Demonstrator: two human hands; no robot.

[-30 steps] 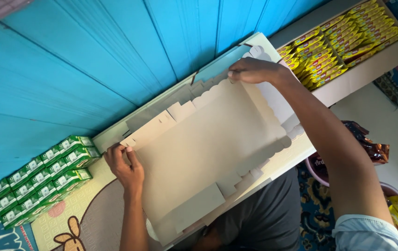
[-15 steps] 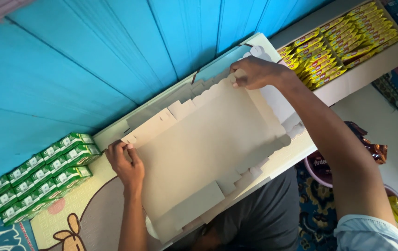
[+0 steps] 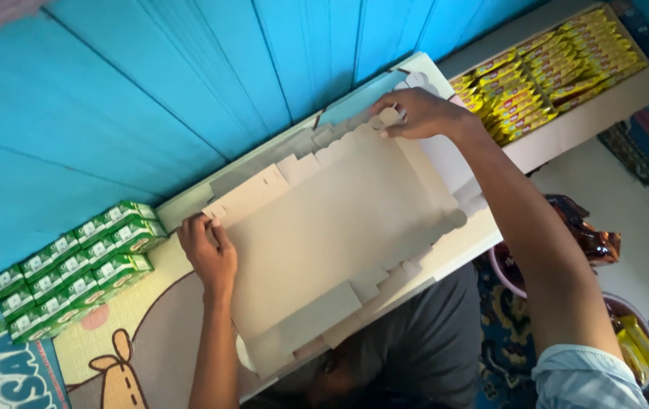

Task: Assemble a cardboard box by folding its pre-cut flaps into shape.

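Flat die-cut cardboard box blank (image 3: 339, 235), unfolded, brown inner face up, lying diagonally from near-left to far-right on top of a white sheet (image 3: 461, 242) of similar shape, up against the blue plank wall (image 3: 188, 83). Left hand (image 3: 209, 254) on the blank's left edge, fingers curled over the edge near a notched flap, gripping it. Right hand (image 3: 423, 113) at the far-right corner, fingers pinching the scalloped tab edge there, arm stretched across the right side of the blank. Both hands closed on cardboard, not flat. Flaps along the far edge are partly lifted toward the wall; near-edge flaps lie flat. Left of the blank: rows of small green cartons (image 3: 74, 265) packed tight, sitting on a cartoon-print mat (image 3: 127, 348). Far right: long tray (image 3: 589, 113) full of yellow and red sachets (image 3: 552, 68), well apart from the blank. Right of the arm: bowl (image 3: 502, 265) with dark brown wrappers (image 3: 586, 231). Yellow packets (image 3: 642, 344) at near right. Dark grey clothing (image 3: 430, 341) visible under the blank's near edge.
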